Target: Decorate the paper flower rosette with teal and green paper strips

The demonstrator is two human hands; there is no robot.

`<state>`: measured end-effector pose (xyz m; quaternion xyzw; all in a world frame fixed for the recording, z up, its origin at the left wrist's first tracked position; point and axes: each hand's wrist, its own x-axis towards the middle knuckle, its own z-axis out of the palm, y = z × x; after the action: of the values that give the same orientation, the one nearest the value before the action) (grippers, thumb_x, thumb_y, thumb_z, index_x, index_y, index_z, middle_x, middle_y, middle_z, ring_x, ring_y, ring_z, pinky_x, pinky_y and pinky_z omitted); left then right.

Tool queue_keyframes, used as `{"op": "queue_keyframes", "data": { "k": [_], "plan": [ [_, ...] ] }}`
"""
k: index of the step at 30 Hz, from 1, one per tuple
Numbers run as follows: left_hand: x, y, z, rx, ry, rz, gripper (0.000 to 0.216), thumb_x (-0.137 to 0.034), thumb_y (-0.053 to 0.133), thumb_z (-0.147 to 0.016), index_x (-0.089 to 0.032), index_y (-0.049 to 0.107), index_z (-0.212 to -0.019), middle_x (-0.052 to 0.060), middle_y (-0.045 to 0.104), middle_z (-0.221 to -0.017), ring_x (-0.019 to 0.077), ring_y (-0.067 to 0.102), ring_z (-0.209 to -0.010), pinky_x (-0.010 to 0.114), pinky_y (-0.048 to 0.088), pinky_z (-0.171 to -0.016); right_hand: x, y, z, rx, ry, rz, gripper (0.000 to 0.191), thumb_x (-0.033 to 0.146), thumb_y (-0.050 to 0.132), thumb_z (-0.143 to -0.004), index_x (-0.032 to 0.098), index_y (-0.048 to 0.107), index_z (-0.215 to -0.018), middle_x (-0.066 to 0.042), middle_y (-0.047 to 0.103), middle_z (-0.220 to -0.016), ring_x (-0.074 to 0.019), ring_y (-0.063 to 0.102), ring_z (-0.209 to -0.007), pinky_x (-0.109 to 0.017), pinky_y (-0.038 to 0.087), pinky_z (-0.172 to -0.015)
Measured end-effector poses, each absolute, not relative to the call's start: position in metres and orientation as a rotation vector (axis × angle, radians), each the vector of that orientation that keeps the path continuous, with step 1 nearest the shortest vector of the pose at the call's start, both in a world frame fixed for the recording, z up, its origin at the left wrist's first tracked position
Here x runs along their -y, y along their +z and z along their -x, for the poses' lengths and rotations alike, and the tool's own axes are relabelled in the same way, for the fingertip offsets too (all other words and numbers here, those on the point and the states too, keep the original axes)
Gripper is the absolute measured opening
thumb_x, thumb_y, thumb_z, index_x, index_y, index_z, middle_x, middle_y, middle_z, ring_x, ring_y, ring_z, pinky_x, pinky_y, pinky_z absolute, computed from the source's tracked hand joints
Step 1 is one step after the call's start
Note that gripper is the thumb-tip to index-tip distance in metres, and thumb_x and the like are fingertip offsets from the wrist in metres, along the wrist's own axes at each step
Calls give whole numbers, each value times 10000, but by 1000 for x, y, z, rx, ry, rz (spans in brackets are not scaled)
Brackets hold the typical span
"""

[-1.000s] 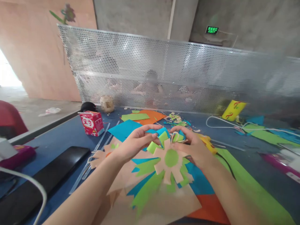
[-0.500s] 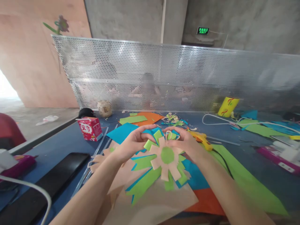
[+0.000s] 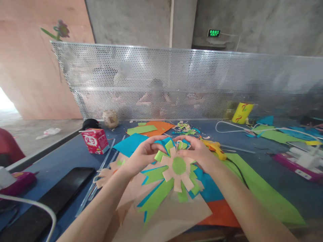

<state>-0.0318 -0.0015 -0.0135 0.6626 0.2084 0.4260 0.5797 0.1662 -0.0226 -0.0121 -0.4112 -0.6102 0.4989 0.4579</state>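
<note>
A layered felt flower (image 3: 178,166) in beige, green and blue is held up between my two hands, with green and blue ribbon-like tails hanging to its lower left. My left hand (image 3: 147,153) pinches its upper left petals. On its upper right, my right hand (image 3: 195,151) is closed on the petals near a small beige loop. Beneath it lie a beige sheet (image 3: 174,218), a blue sheet (image 3: 210,188) and an orange sheet (image 3: 220,215). Part of a second beige flower (image 3: 103,176) shows beside my left forearm.
A yellow glue gun (image 3: 215,149) with a black cord lies right of my hands, near a green sheet (image 3: 262,188). Clear glue sticks (image 3: 101,171), a black phone-like slab (image 3: 47,205) and a red box (image 3: 94,141) are at left. A perforated metal screen (image 3: 176,80) stands behind scraps (image 3: 185,128).
The view has shifted slightly, so the surroundings sit a little further left. Both hands keep their hold on the flower, which has barely moved.
</note>
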Motion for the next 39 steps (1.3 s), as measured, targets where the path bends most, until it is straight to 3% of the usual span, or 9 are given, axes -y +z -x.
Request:
{"op": "queue_keyframes", "data": {
  "k": [15,28,34,39],
  "plan": [
    [5,-12,25,-418,1044,-1568,498,-115,663,-626,-158,493,-1092,14,578,-708,121,561,-664,228,435,-611,29,-1,-164,1511,1250,1055,377,215,616,-644,234,518,-1008,12,608,-726,-127,572,-601,-261,451,-573],
    [8,-7,32,-424,1146,-1411,392,-111,588,-684,-182,506,-1061,-28,473,-681,60,422,-545,206,370,-517,23,4,-170,1320,1255,1027,432,213,653,-568,214,531,-983,16,631,-693,-134,586,-553,-261,457,-537],
    [10,9,47,-471,1386,-1509,405,-123,612,-678,-214,520,-1062,-34,521,-669,75,474,-588,213,408,-560,20,8,-177,1203,1220,983,391,210,665,-549,205,548,-922,-1,638,-729,-151,598,-606,-265,459,-569],
    [35,20,41,-661,1288,-1721,322,-122,658,-643,-184,576,-948,-11,617,-647,118,571,-611,263,463,-613,13,2,-179,1200,1127,948,364,230,678,-550,206,551,-890,6,619,-735,-147,583,-656,-261,450,-610]
  ]
}}
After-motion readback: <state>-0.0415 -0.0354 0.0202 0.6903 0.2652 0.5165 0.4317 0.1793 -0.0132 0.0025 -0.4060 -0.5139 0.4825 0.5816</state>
